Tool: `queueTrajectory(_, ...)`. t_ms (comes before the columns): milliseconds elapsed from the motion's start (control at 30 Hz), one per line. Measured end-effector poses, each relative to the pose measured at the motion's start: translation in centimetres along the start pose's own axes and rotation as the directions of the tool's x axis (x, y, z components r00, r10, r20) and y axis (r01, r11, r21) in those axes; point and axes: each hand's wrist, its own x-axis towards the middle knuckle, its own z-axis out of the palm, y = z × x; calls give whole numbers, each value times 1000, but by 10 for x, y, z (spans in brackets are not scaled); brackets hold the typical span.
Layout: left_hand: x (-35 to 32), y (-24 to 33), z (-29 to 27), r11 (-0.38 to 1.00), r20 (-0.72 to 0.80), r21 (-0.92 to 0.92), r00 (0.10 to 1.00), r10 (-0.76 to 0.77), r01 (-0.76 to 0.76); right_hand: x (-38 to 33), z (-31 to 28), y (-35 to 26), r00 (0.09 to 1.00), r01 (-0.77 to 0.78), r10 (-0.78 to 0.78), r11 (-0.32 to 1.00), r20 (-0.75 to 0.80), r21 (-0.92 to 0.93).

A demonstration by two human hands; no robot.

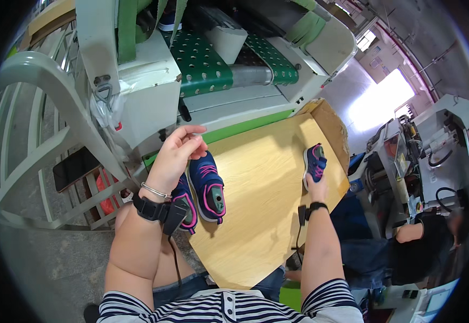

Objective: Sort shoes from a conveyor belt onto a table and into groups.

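My right hand (pixel 317 187) is closed round one end of a small navy sneaker (pixel 313 161) with pink trim and a pale sole, at the right side of the wooden tabletop (pixel 256 199). At the left side of that top lie two matching sneakers side by side, the fuller-seen sneaker (pixel 207 188) showing pink laces and a grey-green insole. The other sneaker (pixel 186 199) is partly covered by my left wrist. Just above the pair, my left hand (pixel 178 148) is raised with loosely bent fingers, index and thumb apart, and nothing visible between them.
Beyond the tabletop stands a white machine with a perforated green conveyor belt (pixel 199 62); a shoe (pixel 169 20) is partly visible on it. A cardboard piece (pixel 328 126) edges the top's far right. Left is a metal rack (pixel 35 134) with a dark phone-like slab (pixel 76 168). A co-worker (pixel 423 247) sits at right.
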Motion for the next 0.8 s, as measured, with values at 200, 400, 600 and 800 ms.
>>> queueTrajectory(200, -5, -1, 1, 1000, 31, 31, 1000, 0, -1, -62, -49, -3, 855, 272, -329, 943, 402, 193)
queueTrajectory(400, -2, -11, 12, 998, 77, 45, 996, -40, 37, -94, -56, -16, 964, 266, -260, 949, -56, 167)
queueTrajectory(600, -9, -7, 2, 996, 36, 86, 999, -24, 21, -214, -21, -88, 951, 130, -246, 869, 187, 478)
queueTrajectory(800, -6, -3, 0, 999, 126, -17, 991, -34, 36, -222, -38, -117, 925, -223, -63, 709, 375, 669)
